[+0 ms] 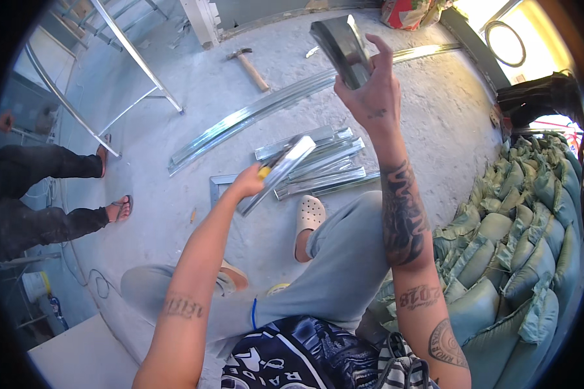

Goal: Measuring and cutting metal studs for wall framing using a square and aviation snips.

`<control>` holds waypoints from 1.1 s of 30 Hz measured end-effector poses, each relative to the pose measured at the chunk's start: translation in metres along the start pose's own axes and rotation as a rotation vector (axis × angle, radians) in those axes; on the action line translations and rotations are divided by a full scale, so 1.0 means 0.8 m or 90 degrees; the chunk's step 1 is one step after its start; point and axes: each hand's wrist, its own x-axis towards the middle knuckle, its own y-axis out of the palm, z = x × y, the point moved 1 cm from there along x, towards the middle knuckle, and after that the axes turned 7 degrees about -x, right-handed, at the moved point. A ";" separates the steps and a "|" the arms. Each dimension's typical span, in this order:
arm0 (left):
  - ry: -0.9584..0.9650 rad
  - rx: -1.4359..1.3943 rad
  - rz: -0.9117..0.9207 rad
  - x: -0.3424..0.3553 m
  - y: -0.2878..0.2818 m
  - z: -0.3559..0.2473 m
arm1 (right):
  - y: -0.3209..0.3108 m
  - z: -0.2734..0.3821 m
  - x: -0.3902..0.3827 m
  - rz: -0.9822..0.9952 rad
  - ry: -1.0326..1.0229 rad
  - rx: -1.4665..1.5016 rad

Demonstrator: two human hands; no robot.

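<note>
Gripping a yellow-ended tool [264, 172] and seemingly a metal strip [291, 163], the closed left hand [247, 182] is hovering left of piled channels [334, 159]. Farther right, the half-curled right hand [377, 85] is holding a grey channel [335, 47], probably light, stiff, slippery, safer gripped by faces than edges.

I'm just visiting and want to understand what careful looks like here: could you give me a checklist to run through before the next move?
1. Grey piece held up in the right hand: ok.
2. Left hand closed on a shiny metal strip: ok.
3. Yellow part at the left hand identified: cannot tell, too blurred and covered.
4. Hands gloved: not ok, both are bare.
5. Hammer away from both hands: ok, on the floor beyond the long metal channels.
6. Co-worker's feet apart from the metal: ok, off to the left.
</note>
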 end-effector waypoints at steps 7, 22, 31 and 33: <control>0.141 0.114 -0.214 0.029 0.029 -0.081 | -0.008 -0.018 0.001 -0.019 0.030 -0.029; -0.348 0.091 0.028 -0.174 0.151 0.153 | -0.019 -0.011 0.003 -0.030 -0.019 -0.035; -0.409 0.079 0.140 -0.172 0.197 0.138 | -0.029 0.036 0.001 0.090 -0.059 0.032; -0.386 0.071 0.190 -0.174 0.219 0.137 | 0.002 0.042 -0.016 0.192 -0.029 0.096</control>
